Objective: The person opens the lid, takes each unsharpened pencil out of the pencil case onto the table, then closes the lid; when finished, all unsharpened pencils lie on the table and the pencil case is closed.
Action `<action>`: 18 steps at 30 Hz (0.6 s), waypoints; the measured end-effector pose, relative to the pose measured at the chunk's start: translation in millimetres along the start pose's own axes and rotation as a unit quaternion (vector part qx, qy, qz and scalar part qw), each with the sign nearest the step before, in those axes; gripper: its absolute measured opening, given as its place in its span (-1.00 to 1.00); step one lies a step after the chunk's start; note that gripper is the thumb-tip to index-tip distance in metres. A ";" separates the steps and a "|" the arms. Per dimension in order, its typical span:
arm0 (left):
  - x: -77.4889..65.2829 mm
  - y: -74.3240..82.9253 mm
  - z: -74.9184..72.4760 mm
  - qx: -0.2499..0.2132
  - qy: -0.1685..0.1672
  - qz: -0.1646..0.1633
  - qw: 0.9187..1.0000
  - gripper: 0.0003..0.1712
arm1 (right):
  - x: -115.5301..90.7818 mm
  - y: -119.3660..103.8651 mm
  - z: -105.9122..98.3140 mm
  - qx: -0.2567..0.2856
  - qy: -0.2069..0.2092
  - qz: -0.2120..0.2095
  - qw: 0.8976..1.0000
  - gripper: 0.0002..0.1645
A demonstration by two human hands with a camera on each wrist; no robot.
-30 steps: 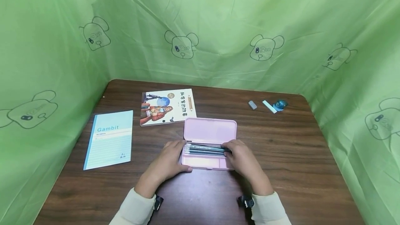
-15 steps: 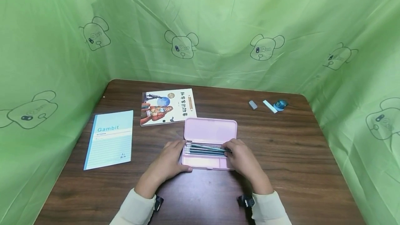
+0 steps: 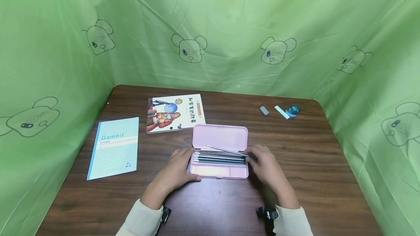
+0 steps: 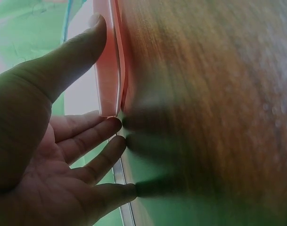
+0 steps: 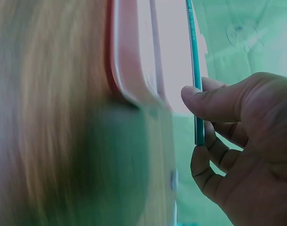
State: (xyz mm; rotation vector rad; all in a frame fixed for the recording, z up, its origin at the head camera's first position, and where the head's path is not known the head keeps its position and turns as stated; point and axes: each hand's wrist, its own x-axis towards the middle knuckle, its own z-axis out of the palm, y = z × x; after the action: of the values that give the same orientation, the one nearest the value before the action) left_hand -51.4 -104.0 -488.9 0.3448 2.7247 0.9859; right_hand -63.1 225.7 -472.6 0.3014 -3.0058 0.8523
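A pink pencil case (image 3: 220,137) sits near the middle of the brown table (image 3: 311,163), with its lid tipped back. A bunch of dark pencils (image 3: 216,158) lies side by side in the long back part of the case.

The right hand (image 3: 267,165) is just past the right end of the case. Its thumb and fingers pinch one pencil (image 3: 226,150) near the end. That pencil slants over the others, and its far tip is by the lid — I can't tell if it touches. It looks green in the right wrist view.

The left hand (image 3: 175,168) is at the left end of the case. Its fingers are loose and spread wide, and its thumb rests on the front side.

Behind the case is a picture book (image 3: 175,114), partly covered by the lid's corner from above. A light blue notebook (image 3: 113,148) lies off to the left. At the back right are a gray eraser (image 3: 264,111), a pale strip (image 3: 282,112) and a shiny blue thing (image 3: 293,110) — the last two close together.
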 end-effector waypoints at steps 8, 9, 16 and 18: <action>0.1 -1.0 -0.4 0.001 0.000 0.003 1.000 0.14 | -23.2 45.9 -32.4 -0.012 0.063 0.033 0.997 -0.81; 0.1 -1.1 -0.7 0.002 0.000 0.004 1.000 0.14 | -27.1 52.0 -36.2 -0.014 0.068 0.041 0.997 -0.81; -0.5 -0.8 -1.9 0.005 0.000 0.006 1.000 0.15 | -51.3 86.6 -50.2 -0.041 0.076 0.100 0.991 -0.84; -1.0 -0.4 -1.6 0.005 -0.003 0.005 1.000 0.15 | -55.8 93.2 -50.1 -0.042 0.061 0.121 0.990 -0.84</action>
State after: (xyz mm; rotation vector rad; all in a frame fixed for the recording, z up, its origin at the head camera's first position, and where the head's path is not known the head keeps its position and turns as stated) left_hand -51.0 -105.5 -487.8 0.3624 2.7264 0.9714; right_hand -27.9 339.7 -481.3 -0.1143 -2.9910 0.7228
